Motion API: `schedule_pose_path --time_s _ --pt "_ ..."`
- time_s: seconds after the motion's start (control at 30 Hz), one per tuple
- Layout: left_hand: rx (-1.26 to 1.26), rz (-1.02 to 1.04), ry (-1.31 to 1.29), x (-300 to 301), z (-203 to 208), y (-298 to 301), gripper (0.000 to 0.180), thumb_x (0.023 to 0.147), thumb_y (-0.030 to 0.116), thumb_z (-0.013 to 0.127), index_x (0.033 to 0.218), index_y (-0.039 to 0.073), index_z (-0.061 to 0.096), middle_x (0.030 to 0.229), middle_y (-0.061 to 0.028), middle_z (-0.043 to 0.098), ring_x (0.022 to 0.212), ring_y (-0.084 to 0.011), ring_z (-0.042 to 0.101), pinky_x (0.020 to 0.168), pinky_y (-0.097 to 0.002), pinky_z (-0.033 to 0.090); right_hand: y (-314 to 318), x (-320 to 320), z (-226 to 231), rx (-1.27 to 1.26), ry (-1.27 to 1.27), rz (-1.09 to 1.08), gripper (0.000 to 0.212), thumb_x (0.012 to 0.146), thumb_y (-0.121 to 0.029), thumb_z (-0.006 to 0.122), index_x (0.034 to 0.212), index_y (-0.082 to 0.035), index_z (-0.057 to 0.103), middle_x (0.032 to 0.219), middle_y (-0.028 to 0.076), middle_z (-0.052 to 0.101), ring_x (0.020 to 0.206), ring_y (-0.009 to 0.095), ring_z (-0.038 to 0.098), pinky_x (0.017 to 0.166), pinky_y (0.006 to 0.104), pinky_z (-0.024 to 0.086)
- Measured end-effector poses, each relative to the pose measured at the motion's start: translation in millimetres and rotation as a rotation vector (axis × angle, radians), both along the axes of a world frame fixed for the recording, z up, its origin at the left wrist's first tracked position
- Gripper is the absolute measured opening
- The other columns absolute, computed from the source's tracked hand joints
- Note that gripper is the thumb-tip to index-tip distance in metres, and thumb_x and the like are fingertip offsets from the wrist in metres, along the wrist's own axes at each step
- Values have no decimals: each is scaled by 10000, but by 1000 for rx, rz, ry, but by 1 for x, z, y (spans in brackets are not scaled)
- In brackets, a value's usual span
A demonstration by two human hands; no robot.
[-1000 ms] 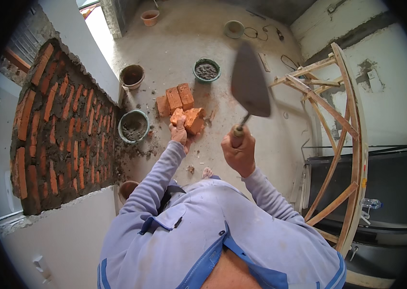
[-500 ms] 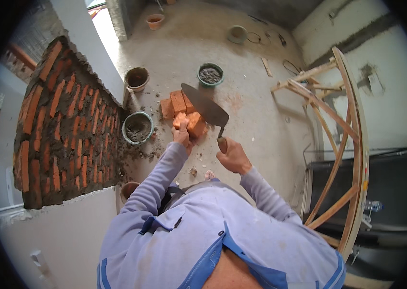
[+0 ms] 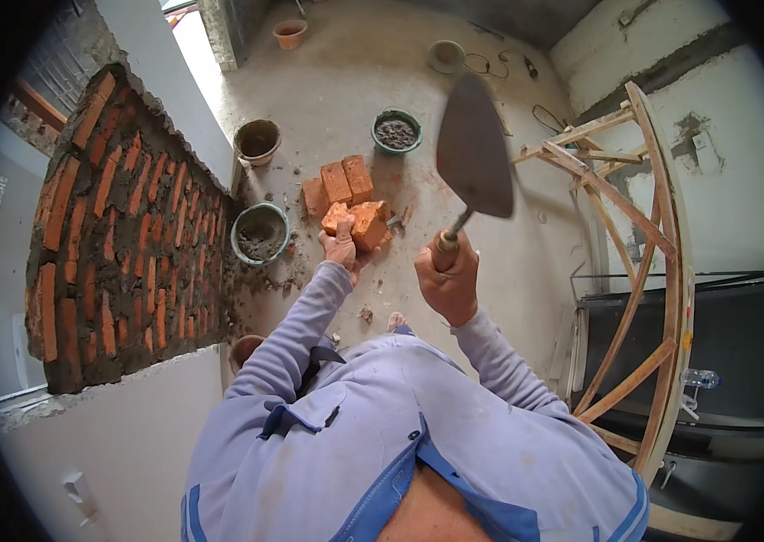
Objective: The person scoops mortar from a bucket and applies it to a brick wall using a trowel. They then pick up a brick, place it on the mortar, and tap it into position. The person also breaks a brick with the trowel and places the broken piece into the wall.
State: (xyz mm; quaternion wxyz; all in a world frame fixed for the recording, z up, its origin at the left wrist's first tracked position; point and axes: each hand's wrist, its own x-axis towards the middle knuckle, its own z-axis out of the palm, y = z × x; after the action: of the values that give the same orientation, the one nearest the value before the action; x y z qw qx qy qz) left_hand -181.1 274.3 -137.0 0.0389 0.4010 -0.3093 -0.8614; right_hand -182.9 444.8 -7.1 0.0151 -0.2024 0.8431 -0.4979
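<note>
Two hands busy: brick low, trowel high

One brick [image 3: 361,223] sits in my left hand [image 3: 340,248], fingers wrapped along its near edge, above the floor just in front of three bricks [image 3: 338,183] laid side by side. My right hand [image 3: 448,282] is closed tight round the trowel [image 3: 472,147] handle, blade up, clear of everything. Brick wall [image 3: 120,226] stands close on my left, a mortar bucket [image 3: 261,234] at its foot; bare concrete floor [image 3: 355,81] opens ahead, a wooden frame [image 3: 644,235] bounds my right
</note>
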Motion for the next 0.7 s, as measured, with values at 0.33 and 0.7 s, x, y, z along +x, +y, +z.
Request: schedule_pose_path --time_s 0.33,0.7 --pt "5 -9 67 8 -10 -6 715 871 375 664 1332 172 157 1261 -208 463 974 -348 646 602 -425 640 -10 6 -1 -245 200 -52 179 759 -21 621 908 -20 520 663 169 516 530 245 515 534 365 442" --pt "161 -16 112 8 -24 -11 609 914 406 621 1264 135 202 1263 -228 503 902 -338 672 605 -421 640 7 8 -43 -75 41 19 164 759 -25 630 871 -14 511 611 151 456 544 152 511 525 346 419"
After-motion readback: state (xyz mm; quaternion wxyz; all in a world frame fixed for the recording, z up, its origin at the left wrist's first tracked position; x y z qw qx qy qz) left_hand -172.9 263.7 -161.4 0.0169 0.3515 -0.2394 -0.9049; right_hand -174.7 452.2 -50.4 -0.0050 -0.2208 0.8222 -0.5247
